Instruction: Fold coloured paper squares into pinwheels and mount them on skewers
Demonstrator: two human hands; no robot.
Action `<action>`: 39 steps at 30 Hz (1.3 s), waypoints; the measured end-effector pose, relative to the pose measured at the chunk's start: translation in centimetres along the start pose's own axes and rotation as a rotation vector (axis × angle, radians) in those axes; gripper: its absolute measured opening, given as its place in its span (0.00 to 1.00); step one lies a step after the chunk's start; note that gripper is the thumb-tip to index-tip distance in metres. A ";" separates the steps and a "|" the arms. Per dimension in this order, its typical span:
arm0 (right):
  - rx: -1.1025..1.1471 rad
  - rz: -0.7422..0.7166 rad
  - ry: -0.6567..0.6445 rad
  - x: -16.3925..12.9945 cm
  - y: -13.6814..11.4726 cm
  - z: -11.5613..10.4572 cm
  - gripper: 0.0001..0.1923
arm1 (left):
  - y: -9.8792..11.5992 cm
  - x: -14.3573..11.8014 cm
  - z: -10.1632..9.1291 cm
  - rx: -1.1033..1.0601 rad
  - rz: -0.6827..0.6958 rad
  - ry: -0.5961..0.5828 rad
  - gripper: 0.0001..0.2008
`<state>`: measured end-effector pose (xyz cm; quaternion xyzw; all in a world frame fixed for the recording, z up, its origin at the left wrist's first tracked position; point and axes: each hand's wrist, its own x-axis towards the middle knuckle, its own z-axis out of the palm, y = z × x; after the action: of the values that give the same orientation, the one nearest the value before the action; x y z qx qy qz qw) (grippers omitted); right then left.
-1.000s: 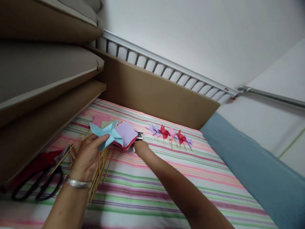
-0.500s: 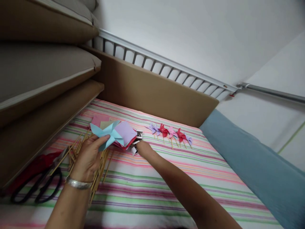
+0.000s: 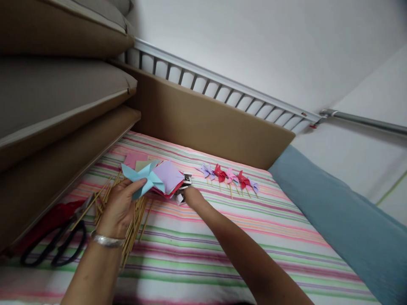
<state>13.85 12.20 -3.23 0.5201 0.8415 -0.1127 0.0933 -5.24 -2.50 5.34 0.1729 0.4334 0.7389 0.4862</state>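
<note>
My left hand [image 3: 120,207] pinches a light blue paper pinwheel [image 3: 146,177], with the thumb on its centre. A stack of coloured paper squares [image 3: 168,176], lilac on top and red beneath, lies just right of the pinwheel. Beyond that stack my right hand [image 3: 191,194] reaches down at a small black-and-white packet [image 3: 187,179]; its fingers are hidden, so their grip does not show. Below and behind my left hand, many thin wooden sticks [image 3: 136,226] lie in a loose pile.
Scissors with dark handles [image 3: 68,245] lie at the left beside a red item [image 3: 59,218]. Several finished pinwheels on sticks [image 3: 219,173] form a row at the right. Stacked cushioned panels [image 3: 63,97] rise on the left, and a brown board [image 3: 203,123] stands behind the striped cloth [image 3: 222,262].
The camera view has shifted slightly. Both hands stay in nearly the same place, the left still with the blue pinwheel and the right still at the packet.
</note>
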 end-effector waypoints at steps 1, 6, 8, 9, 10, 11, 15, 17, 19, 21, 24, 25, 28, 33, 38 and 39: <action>0.051 0.007 0.012 0.1 0.3 0.1 0.13 | 0.0 0.0 -0.1 0.000 0.007 0.003 0.12; 0.398 0.050 0.160 -0.8 2.2 1.6 0.12 | 0.0 0.1 -0.1 0.005 -0.004 0.011 0.11; 0.565 0.068 0.253 -1.5 2.7 2.8 0.11 | -0.1 0.1 0.0 0.003 -0.012 -0.002 0.13; 0.655 0.080 0.300 -1.9 2.9 3.5 0.10 | -0.2 0.1 0.0 0.001 -0.011 -0.005 0.13; 0.751 0.094 0.345 -2.2 2.9 4.2 0.09 | -0.3 0.1 0.0 -0.001 -0.011 -0.006 0.13; 0.852 0.106 0.386 -2.3 2.9 4.9 0.09 | -0.4 0.1 0.1 -0.001 -0.009 -0.002 0.13; 1.255 0.130 0.467 -2.3 2.2 6.5 0.11 | -0.8 0.3 0.1 0.007 -0.009 0.000 0.13; 1.429 0.134 0.464 -2.0 1.9 6.6 0.12 | -1.0 0.4 0.1 0.008 -0.008 -0.018 0.13; 1.584 0.133 0.445 -1.8 1.6 6.4 0.13 | -1.0 0.4 0.1 0.009 -0.008 -0.030 0.13; 1.721 0.124 0.417 -1.8 1.5 6.1 0.14 | -1.0 0.4 0.2 0.007 -0.004 -0.026 0.13; 1.890 0.104 0.363 -2.1 1.3 5.9 0.13 | -1.0 0.4 0.3 0.002 0.002 -0.008 0.12; 1.936 0.098 0.344 -2.3 1.2 5.9 0.13 | -1.0 0.4 0.4 0.003 0.000 -0.006 0.12; 2.045 0.083 0.288 -2.6 0.9 5.7 0.12 | -1.0 0.4 0.4 0.004 0.000 -0.015 0.12; 2.121 0.089 0.165 -2.7 0.3 5.6 0.11 | -1.0 0.6 0.2 -0.007 0.006 -0.015 0.14; 2.127 0.109 0.083 -2.5 0.2 5.8 0.09 | -1.1 0.6 0.2 -0.005 0.004 -0.018 0.14; 2.129 0.111 0.076 -2.5 0.2 5.9 0.08 | -1.1 0.6 0.2 -0.007 0.002 -0.013 0.15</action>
<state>15.38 8.50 -8.25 0.3747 0.2873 -0.7692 -0.4306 -4.74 -1.73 4.49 0.1766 0.4274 0.7398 0.4887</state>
